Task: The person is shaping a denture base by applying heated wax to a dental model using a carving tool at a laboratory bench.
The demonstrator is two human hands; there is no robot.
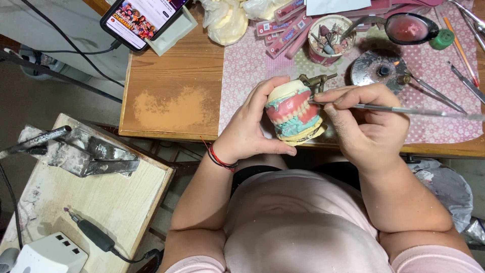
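Observation:
My left hand (251, 126) grips a denture model (294, 114) with pink gums and white teeth, set in plaster on a small brass articulator (316, 81). It is held just above the front edge of the wooden desk (172, 101). My right hand (366, 121) holds a thin metal carving tool (404, 110), whose tip touches the right side of the pink gum. The tool's handle runs off to the right.
A pink patterned cloth (252, 65) covers the desk. On it lie pink wax strips (285, 28), a cup of burs (328, 38), a metal spirit lamp (379, 68), a black bowl (406, 28) and metal tools (467, 76). A phone (141, 17) stands at upper left. A side bench (91, 197) carries a rotary handpiece (91, 235).

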